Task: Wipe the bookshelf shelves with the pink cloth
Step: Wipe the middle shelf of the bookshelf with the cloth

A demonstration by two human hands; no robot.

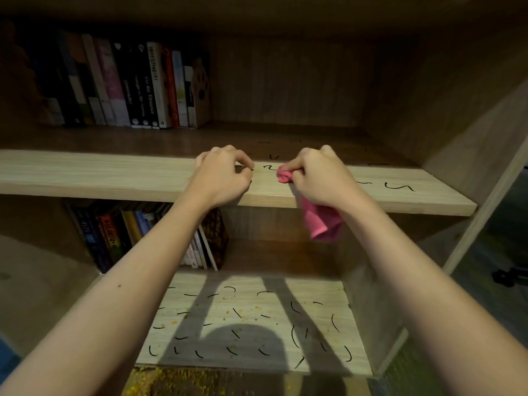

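Note:
My right hand grips the pink cloth over the front of the upper shelf. A bunched end of the cloth pokes out at the fingers and touches the shelf beside a black squiggle mark; the rest hangs below the shelf edge. My left hand rests on the same shelf just to the left, fingers curled with thumb and forefinger nearly meeting, nothing visible in them. More black marks lie on the upper shelf to the right and behind the hands. The lower shelf is covered with several black marks and yellow crumbs.
A row of upright books stands at the back left of the upper shelf. More books lean on the left of the lower shelf. The bookcase's side panel closes off the right. Yellow crumbs lie on the floor below.

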